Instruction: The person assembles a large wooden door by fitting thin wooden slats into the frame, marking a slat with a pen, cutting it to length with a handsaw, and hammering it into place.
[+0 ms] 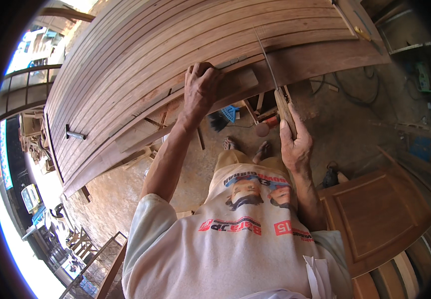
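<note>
A large slatted wooden panel (140, 65) spans the upper left and middle in front of me. My left hand (201, 82) is closed, its fingers curled over at the panel's near edge beside a dark strip (233, 63). What lies under those fingers is partly hidden. My right hand (295, 139) is wrapped round the wooden handle of a long tool with a thin metal blade (268, 59). The blade slants up and away across the panel's plain border board (320, 57). Seen nearly edge-on, the tool's exact kind is unclear.
A T-shaped metal tool (77, 134) lies on the panel at left; a yellow-handled tool (362, 33) lies at its far right. Below are a blue broom (230, 113) and a dark cable (350, 94). A brown panelled door (375, 219) lies at my right.
</note>
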{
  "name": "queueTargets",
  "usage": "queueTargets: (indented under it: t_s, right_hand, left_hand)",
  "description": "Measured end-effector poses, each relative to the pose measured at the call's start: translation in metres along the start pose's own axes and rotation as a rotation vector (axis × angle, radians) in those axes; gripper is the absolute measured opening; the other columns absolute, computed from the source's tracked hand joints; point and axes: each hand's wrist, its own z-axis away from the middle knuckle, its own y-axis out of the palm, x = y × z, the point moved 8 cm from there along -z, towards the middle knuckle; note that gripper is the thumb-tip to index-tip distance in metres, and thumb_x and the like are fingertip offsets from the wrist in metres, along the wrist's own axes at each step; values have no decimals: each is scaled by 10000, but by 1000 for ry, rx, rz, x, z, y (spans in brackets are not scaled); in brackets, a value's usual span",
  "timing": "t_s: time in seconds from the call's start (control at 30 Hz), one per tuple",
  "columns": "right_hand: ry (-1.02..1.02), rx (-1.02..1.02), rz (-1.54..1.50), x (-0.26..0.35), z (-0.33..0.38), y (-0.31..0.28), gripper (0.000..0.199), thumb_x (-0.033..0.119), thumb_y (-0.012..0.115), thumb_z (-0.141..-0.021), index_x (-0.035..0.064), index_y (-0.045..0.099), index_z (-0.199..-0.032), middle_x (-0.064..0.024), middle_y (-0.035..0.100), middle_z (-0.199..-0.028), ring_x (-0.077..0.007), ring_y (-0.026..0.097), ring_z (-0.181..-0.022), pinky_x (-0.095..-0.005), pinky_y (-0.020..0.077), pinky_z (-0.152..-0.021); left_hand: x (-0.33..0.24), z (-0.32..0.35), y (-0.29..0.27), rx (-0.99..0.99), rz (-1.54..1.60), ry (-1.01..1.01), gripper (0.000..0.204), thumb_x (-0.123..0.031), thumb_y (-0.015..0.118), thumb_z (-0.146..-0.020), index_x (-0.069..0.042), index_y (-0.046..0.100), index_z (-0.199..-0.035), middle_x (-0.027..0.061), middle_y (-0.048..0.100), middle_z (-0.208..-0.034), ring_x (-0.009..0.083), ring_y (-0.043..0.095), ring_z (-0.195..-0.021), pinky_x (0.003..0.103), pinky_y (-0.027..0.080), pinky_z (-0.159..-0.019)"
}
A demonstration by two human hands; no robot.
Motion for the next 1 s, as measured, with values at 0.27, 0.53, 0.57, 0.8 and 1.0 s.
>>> queueTargets:
  t_s: [0.27,0.53,0.57,0.8,1.0]
  right_hand:
    - [-11,-5,-98,17,10,0,469,146,631,-1057,-49,566,-1478,-232,703,-1330,-253,717,-1151,-362,570,-983]
    - [-33,44,-135,21,13,3,477,185,630,-1061,-67,572,-1462,-258,696,-1332,-307,698,-1220,-382,554,-1021]
    - [-31,51,-131,21,13,3,477,185,630,-1061,-67,572,-1461,-259,694,-1334,-309,697,-1223,-384,553,-1024]
    - [24,78,-138,23,14,2,471,176,627,-1060,-66,572,-1460,-263,689,-1347,-327,688,-1246,-391,547,-1039]
    - [17,91,-139,27,12,0,450,153,619,-1058,-67,579,-1449,-267,689,-1344,-336,686,-1254,-398,546,-1047]
  left_hand:
    - [12,3,5,-14,61,-141,304,-148,773,-902,-100,733,-1199,114,661,-1094,347,600,-1078,464,481,-942]
    - [9,0,6,-2,27,-133,315,-140,806,-874,-115,743,-1182,126,669,-1111,358,616,-1061,457,491,-928]
    - [10,1,5,-29,41,-121,281,-138,807,-873,-112,746,-1146,122,670,-1106,351,620,-1052,456,492,-920]
    - [11,8,11,-56,45,-85,170,-116,808,-867,-111,748,-1026,85,675,-1042,310,650,-992,445,506,-886]
    - [10,9,10,-89,73,-81,145,-98,806,-860,-104,749,-993,88,667,-984,313,658,-956,438,521,-873]
